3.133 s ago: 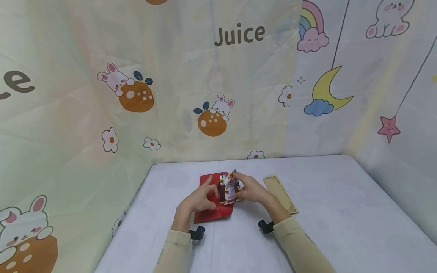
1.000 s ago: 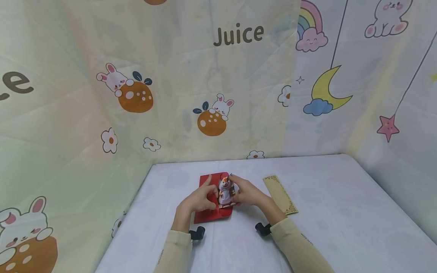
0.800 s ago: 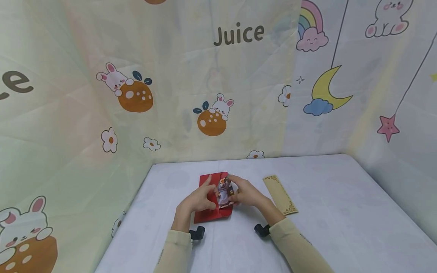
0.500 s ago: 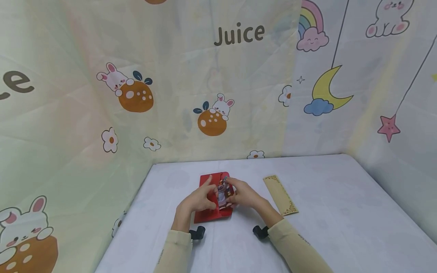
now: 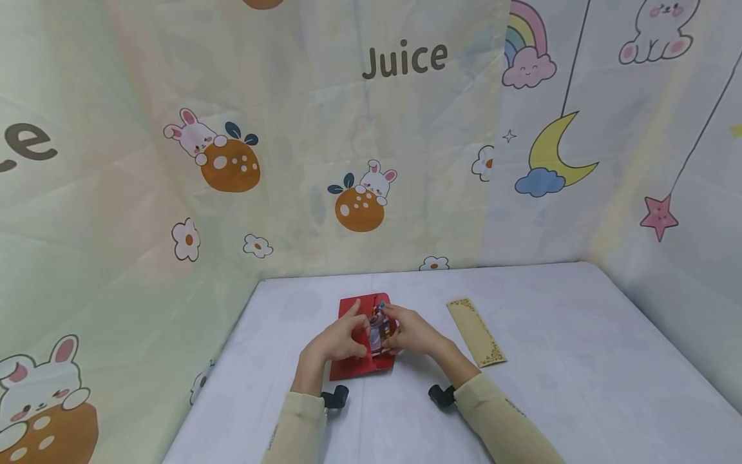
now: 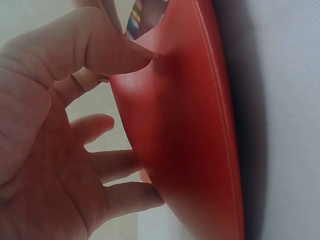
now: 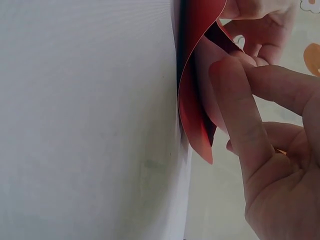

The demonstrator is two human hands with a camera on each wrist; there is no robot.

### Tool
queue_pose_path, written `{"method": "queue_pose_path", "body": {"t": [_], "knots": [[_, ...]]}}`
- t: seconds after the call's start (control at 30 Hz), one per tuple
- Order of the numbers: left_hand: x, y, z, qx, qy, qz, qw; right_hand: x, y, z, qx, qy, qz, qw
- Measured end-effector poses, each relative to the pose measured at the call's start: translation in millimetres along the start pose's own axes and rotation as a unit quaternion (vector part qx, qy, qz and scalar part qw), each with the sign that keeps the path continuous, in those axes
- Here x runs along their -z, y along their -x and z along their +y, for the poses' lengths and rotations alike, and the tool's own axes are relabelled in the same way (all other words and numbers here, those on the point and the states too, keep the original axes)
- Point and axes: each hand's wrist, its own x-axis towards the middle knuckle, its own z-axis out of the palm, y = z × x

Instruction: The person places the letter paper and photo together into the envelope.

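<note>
A red envelope (image 5: pixel 350 368) lies on the table, its mouth and flap toward the right. My left hand (image 5: pixel 339 336) grips it at the opening edge; the left wrist view has the thumb (image 6: pixel 120 55) on the red paper (image 6: pixel 185 130), which bows up. My right hand (image 5: pixel 414 332) pinches a glossy picture card (image 5: pixel 378 334) printed with a costumed animal figure. The card's left part is hidden inside the envelope. In the right wrist view, the card's pale back (image 7: pixel 209 82) stands between the parted red layers, with the right fingers (image 7: pixel 242 115) along its outer edge.
A beige strip with gold ornamental ends (image 5: pixel 476 332) lies on the white table (image 5: pixel 551 386), right of the right hand. Behind the table's far edge hangs a printed cloth (image 5: pixel 290 161). Each wrist carries a black camera mount (image 5: pixel 335 396).
The right hand has moved left and slightly down with the picture card, which has slid further into the envelope, so less of it shows. The left hand and envelope stay in place.
</note>
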Motion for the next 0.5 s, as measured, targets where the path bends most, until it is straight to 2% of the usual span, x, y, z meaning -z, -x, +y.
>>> {"method": "queue_pose_path", "body": {"t": [0.33, 0.5], "knots": [[0.0, -0.3, -0.2, -0.002, -0.005, 0.002, 1.0000, -2.5, -1.0, 2.2, -0.001, 0.029, -0.007, 1.000], [0.0, 0.5, 0.3, -0.002, -0.006, 0.002, 1.0000, -3.5, -1.4, 1.9, -0.004, 0.022, -0.010, 1.000]]}}
